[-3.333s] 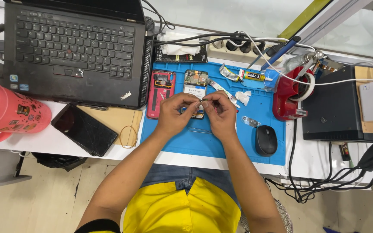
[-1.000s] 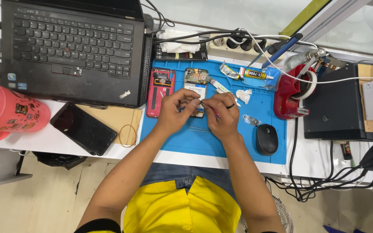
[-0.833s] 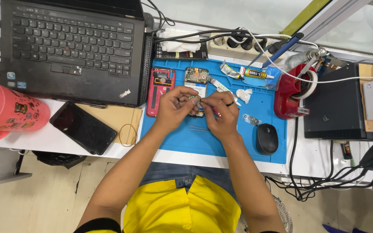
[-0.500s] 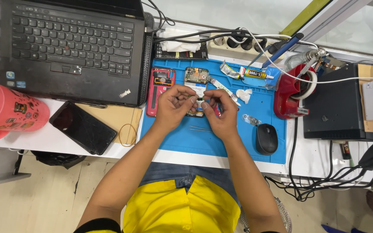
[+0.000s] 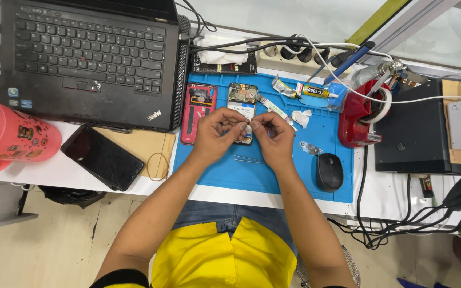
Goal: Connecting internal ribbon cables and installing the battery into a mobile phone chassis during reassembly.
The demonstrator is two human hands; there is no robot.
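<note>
I keep my left hand [image 5: 217, 134] and right hand [image 5: 273, 136] pinched together over the opened phone [image 5: 242, 106] on the blue mat [image 5: 273, 170] (the pinched part is too small to tell), wrists low, moving slowly.

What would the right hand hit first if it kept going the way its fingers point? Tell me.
The right hand points up and left, fingertips pinched almost against the left hand. It would likely meet those fingertips first, just over the opened phone; depth is unclear.
</note>
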